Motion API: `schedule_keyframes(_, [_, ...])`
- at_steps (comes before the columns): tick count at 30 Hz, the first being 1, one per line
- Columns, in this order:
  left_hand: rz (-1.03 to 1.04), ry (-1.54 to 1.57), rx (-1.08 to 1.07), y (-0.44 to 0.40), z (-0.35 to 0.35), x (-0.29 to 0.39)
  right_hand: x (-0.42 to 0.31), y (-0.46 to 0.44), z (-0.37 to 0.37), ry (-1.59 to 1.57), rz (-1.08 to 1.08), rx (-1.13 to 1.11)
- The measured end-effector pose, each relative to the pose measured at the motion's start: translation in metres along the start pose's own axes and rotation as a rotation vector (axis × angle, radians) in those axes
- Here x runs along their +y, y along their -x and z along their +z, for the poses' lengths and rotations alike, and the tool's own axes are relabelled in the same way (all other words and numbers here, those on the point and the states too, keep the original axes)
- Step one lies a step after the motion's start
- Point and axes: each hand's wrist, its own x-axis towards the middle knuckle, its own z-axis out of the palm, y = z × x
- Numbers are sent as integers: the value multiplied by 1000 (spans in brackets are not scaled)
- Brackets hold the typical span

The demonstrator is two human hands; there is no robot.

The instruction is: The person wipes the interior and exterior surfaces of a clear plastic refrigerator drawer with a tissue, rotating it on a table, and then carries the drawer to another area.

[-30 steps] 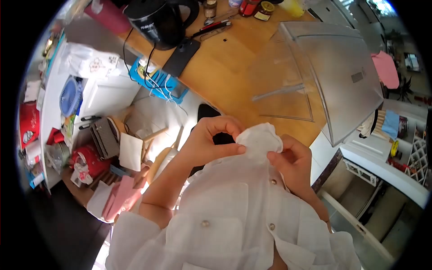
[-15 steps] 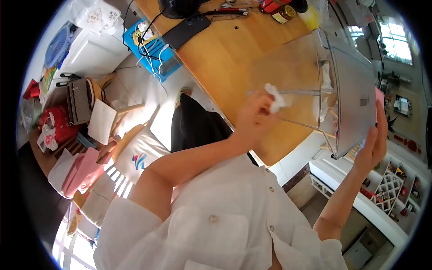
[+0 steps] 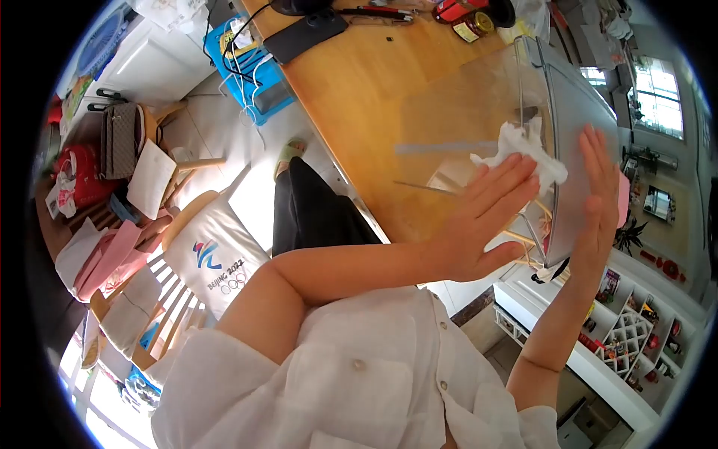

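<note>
A clear-walled box [image 3: 449,120] with a grey flat panel [image 3: 580,97] at its right side stands tilted on the wooden table. My left hand [image 3: 490,217] lies over its clear side, fingers stretched nearly flat, with a crumpled white tissue [image 3: 516,146] pressed under the fingertips. Flat against the grey panel is my right hand [image 3: 596,191], its fingers extended upward and nothing gripped in it. Part of the box's lower edge is hidden behind my left hand.
On the wooden table [image 3: 336,97] lie a black phone [image 3: 307,35], pens and a jar [image 3: 473,26]. A blue stool [image 3: 254,82] with cables stands beside it. Chairs with a printed cushion [image 3: 217,258] and bags are at left; a white shelf unit [image 3: 636,329] is at right.
My left hand has gone from pinching the tissue away from the panel to pressing it, fingers extended, further right. My right hand has shifted from the panel's outer edge onto its face.
</note>
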Motion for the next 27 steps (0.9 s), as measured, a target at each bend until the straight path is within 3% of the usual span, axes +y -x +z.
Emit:
schedule_keyframes(5, [66,-100,-27,43,1,-13,-3,0,3,3,5,1])
schedule_keyframes(10, [-90,-72,-23,19,-8,1,-3,1,2,7,-5,-22])
schedule_keyframes(14, [58,-155,85,9,-4,-5,-2,-1,1,28,-14,-39])
schedule_keyframes(17, [60,63,78,30,5,-25,0,1,1,39,-30,-50])
schedule_keyframes(20, [150,-119,26,48,-3,-46,3,1,3,29,-43,-40])
schedule_keyframes(27, [98,-191,-47,84,-20,-84,5,-1,2,76,-58,-61])
